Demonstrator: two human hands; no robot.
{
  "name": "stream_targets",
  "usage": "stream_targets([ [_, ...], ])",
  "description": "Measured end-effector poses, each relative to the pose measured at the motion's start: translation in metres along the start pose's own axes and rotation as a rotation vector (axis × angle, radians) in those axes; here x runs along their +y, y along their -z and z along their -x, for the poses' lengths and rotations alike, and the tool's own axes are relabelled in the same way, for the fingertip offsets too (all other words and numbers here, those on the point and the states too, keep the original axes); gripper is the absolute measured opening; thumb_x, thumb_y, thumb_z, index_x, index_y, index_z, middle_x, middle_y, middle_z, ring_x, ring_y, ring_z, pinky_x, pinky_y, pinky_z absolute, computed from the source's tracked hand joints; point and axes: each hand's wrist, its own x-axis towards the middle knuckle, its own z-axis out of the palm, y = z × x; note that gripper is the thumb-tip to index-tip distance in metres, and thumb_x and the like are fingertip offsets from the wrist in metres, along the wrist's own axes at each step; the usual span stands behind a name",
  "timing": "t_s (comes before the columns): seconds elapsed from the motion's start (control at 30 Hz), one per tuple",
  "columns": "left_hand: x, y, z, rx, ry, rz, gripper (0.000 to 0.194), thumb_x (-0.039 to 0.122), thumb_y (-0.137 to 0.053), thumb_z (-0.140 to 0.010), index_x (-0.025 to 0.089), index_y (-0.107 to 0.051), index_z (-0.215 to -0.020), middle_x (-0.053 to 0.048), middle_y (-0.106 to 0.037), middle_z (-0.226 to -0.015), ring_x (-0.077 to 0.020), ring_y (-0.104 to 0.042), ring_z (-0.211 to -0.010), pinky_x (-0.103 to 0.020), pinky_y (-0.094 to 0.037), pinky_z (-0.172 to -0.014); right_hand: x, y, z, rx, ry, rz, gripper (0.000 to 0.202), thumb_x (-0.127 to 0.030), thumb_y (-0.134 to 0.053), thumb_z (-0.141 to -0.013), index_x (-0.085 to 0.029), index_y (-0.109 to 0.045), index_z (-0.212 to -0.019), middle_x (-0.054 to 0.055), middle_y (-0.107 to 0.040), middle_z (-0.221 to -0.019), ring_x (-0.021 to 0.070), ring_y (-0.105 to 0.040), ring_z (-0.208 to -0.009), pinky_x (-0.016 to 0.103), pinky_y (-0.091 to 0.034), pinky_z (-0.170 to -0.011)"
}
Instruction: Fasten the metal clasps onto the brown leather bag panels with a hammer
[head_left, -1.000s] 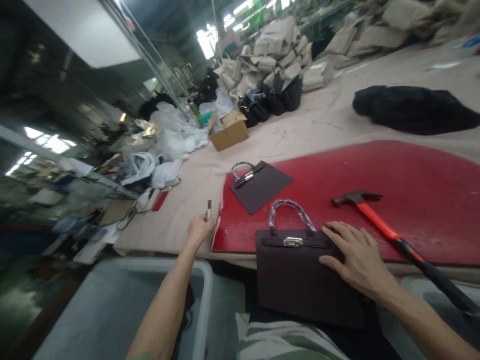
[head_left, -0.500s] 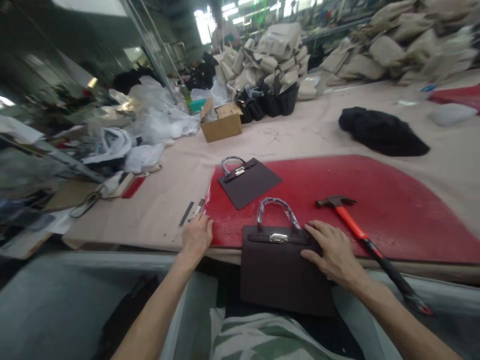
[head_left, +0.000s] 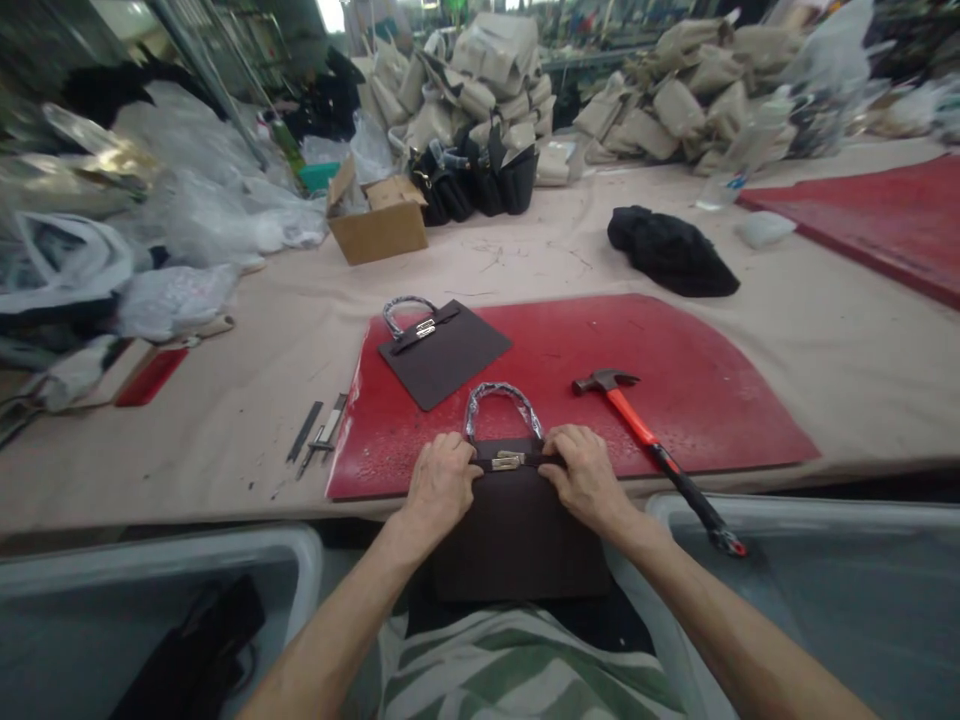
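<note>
A dark brown bag panel (head_left: pixel 521 540) with a plastic-wrapped handle and a metal clasp hangs over the table's front edge toward my lap. My left hand (head_left: pixel 444 482) pinches the left end of its strap, fingers closed. On the right end of the same strap, my right hand (head_left: pixel 585 475) is closed in a pinch too. The clasp lies between both hands. Behind it, a second brown panel (head_left: pixel 446 355) with a wrapped handle lies tilted on the red board (head_left: pixel 555 345). A claw hammer (head_left: pixel 637 425) rests right of my right hand, its handle extending past the edge.
Small tools (head_left: pixel 324 435) lie left of the board. Farther back are a cardboard box (head_left: pixel 386 228), black bags (head_left: pixel 487 180), a black cloth item (head_left: pixel 671 250) and beige piles. Grey bins (head_left: pixel 300 560) stand below the table edge on both sides.
My left hand has moved from the board's left edge to the strap and closed on it. My right hand has shifted from the panel's right corner to the strap. The view has turned right.
</note>
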Motion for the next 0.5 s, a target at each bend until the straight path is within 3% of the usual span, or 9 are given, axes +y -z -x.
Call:
stream_targets([
  [0.1, -0.006, -0.004, -0.002, 0.055, 0.001, 0.105, 0.016, 0.014, -0.063, -0.087, 0.021, -0.053, -0.077, -0.005, -0.060, -0.086, -0.0226, -0.056, -0.086, -0.035, -0.044, -0.079, 0.005, -0.005, 0.000, 0.058, -0.018, -0.065, 0.010, -0.017, -0.059, -0.080, -0.021, -0.049, -0.081, 0.005, -0.059, -0.092, 0.0246, -0.051, -0.090, 0.040, -0.036, -0.082],
  [0.27, -0.012, -0.024, -0.004, 0.365, 0.148, 0.221, 0.022, 0.020, -0.054, -0.089, 0.023, -0.042, -0.071, -0.003, -0.052, -0.075, -0.0186, -0.053, -0.073, -0.032, -0.043, -0.070, 0.009, -0.016, 0.001, 0.284, -0.098, -0.112, 0.018, -0.025, -0.048, -0.091, -0.024, -0.036, -0.078, 0.011, -0.054, -0.099, 0.0252, -0.052, -0.097, 0.040, -0.041, -0.085],
  [0.33, -0.011, -0.032, -0.006, 0.443, 0.215, 0.197, 0.021, 0.020, -0.052, -0.088, 0.023, -0.041, -0.070, -0.003, -0.051, -0.075, -0.0185, -0.052, -0.071, -0.032, -0.043, -0.068, 0.008, -0.020, 0.000, 0.342, -0.135, -0.099, 0.014, -0.024, -0.045, -0.092, -0.024, -0.038, -0.080, 0.013, -0.053, -0.104, 0.0263, -0.051, -0.101, 0.041, -0.041, -0.087],
  [0.4, -0.009, -0.038, -0.008, 0.459, 0.229, 0.184, 0.019, 0.019, -0.051, -0.088, 0.023, -0.043, -0.071, -0.004, -0.052, -0.076, -0.0188, -0.053, -0.073, -0.032, -0.043, -0.068, 0.006, -0.021, -0.001, 0.323, -0.140, -0.083, 0.002, -0.022, -0.047, -0.090, -0.022, -0.047, -0.088, 0.012, -0.056, -0.106, 0.0272, -0.051, -0.103, 0.042, -0.039, -0.089],
  [0.5, -0.010, -0.039, -0.008, 0.452, 0.189, 0.299, 0.010, 0.022, -0.052, -0.089, 0.020, -0.052, -0.079, -0.005, -0.057, -0.085, -0.0179, -0.055, -0.076, -0.031, -0.047, -0.071, 0.005, -0.021, -0.001, 0.228, -0.097, -0.057, 0.017, -0.020, -0.050, -0.090, -0.021, -0.057, -0.106, 0.010, -0.061, -0.112, 0.0283, -0.052, -0.107, 0.044, -0.037, -0.092],
])
